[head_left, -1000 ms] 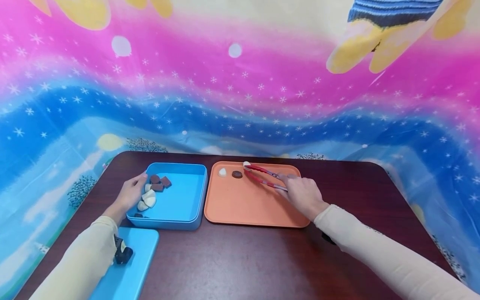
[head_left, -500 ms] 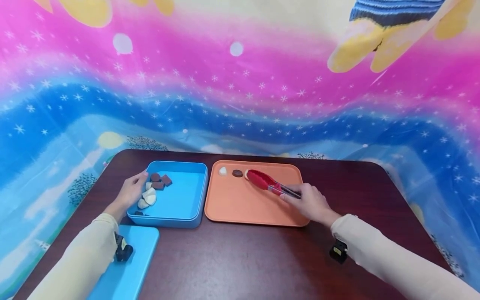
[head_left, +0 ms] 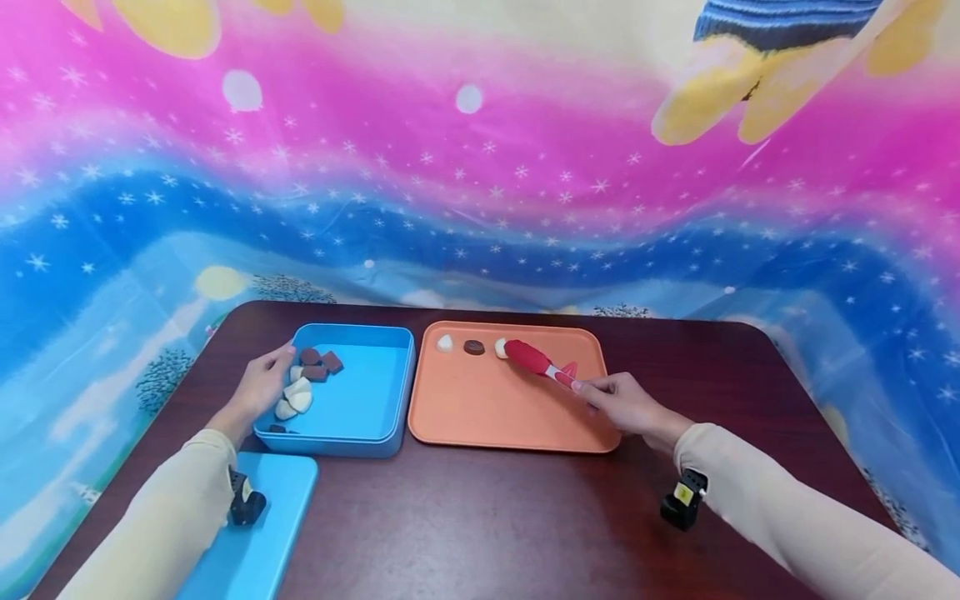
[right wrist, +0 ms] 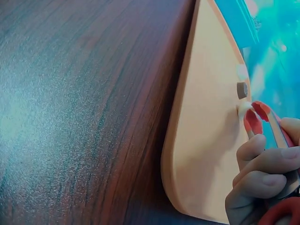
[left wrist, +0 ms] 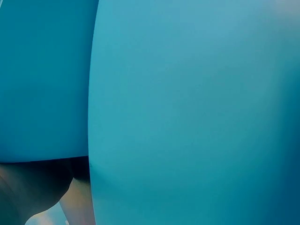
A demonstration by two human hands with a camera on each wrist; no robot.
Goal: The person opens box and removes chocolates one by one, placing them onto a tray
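Observation:
My right hand (head_left: 622, 402) holds tongs with red heads (head_left: 527, 357) and metal arms over the orange tray (head_left: 480, 408). At their tips is a white chocolate (head_left: 500, 348); the right wrist view shows it against the red heads (right wrist: 254, 121). A brown chocolate (head_left: 474, 347) and another white one (head_left: 446, 342) lie left of it, in a row near the tray's far edge. My left hand (head_left: 261, 385) holds the left wall of a blue box (head_left: 367, 429). Inside, several brown chocolates (head_left: 315, 373) and white ones (head_left: 298, 397) sit along that left side.
A blue lid (head_left: 277, 517) lies in front of the box, partly under my left forearm. The dark wooden table (head_left: 450, 517) bears everything. A patterned cloth (head_left: 480, 217) hangs right behind the table's far edge and around its sides.
The tongs have turned and come down a little rightward, with the white chocolate now beside the brown one in the row. My right hand has drawn back slightly. The left hand holds still.

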